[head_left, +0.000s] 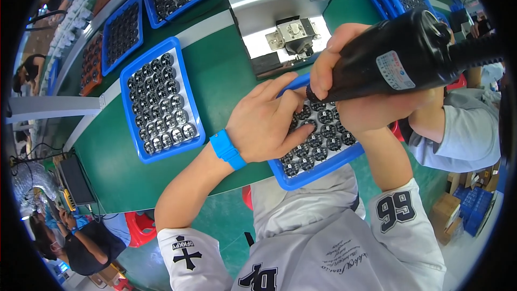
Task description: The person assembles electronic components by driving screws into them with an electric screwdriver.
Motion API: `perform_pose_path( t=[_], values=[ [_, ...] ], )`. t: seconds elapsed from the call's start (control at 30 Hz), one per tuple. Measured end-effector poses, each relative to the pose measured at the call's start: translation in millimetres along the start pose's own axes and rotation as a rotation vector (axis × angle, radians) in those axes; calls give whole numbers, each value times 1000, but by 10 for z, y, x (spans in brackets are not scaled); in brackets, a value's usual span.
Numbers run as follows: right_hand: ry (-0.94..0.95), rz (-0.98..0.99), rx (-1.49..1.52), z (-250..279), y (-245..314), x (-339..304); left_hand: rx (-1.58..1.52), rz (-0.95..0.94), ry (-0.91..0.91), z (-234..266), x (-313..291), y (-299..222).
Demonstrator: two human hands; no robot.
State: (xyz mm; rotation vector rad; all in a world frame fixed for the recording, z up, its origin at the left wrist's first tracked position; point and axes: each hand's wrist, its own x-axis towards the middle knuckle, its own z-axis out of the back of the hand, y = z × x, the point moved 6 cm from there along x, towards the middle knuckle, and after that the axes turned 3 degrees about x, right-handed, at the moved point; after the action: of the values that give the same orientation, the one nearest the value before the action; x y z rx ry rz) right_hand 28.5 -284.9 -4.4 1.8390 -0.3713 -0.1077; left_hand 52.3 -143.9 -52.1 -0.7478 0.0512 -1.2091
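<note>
Black driver (377, 67): one, gripped by right fingers (323, 71); left fingers (276, 87) over one blue tray (328, 170), grasp: cannot tell.

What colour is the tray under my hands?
Blue tray, shown best in the head view.

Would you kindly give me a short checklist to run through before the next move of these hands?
1. Right hand wrapped around the black tool: ok.
2. Left hand over the near blue tray: ok.
3. Tool tip seated on a part: cannot tell, fingers hide it.
4. Left blue tray apart from both hands: ok.
5. Near tray fully supported by the table: cannot tell from above.
</note>
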Motion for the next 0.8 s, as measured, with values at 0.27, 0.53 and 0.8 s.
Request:
perform_pose_path(
  t=[0.27,0.53,0.8],
  values=[
    [-15,135,-159,10,35,45,1,6,-6,-28,8,3],
    [67,285,-42,37,47,104,12,-15,-34,-25,16,20],
    [235,558,31,-1,9,43,-7,3,15,-35,19,20]
  ],
)
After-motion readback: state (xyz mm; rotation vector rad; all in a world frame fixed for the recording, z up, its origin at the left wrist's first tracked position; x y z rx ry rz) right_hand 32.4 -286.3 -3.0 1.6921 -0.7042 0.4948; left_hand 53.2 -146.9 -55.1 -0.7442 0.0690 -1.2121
